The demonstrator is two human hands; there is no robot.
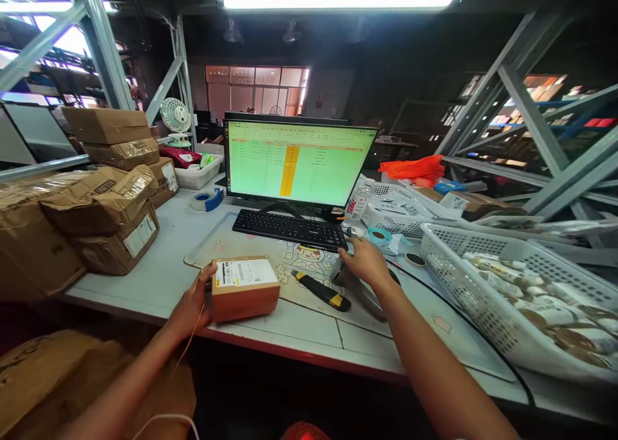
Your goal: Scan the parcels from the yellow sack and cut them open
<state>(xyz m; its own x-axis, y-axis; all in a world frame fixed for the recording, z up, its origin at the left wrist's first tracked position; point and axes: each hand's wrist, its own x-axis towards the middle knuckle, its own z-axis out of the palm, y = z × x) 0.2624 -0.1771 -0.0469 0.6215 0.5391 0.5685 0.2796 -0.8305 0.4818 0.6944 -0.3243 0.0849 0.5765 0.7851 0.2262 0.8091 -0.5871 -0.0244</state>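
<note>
A small cardboard box (246, 303) with a white shipping label on top sits at the desk's front edge. My left hand (196, 302) grips its left side, with fingers at the upper edge. My right hand (364, 260) reaches to the right end of the black keyboard (290, 229), fingers stretched out by the number keys. Beneath that hand and wrist lies a grey handheld device (355, 291), partly covered; it looks like a barcode scanner. A black and yellow utility knife (321, 290) lies on the desk mat between the box and the device. Behind the keyboard, a monitor (299, 163) shows a spreadsheet.
Cardboard boxes (111, 202) are stacked at the left. Blue tape (207, 200) lies near the monitor. On the right stand a white basket (473, 305) of wrapped rolls and another basket (391, 218) with papers. A black cable (458, 305) crosses the desk's right side.
</note>
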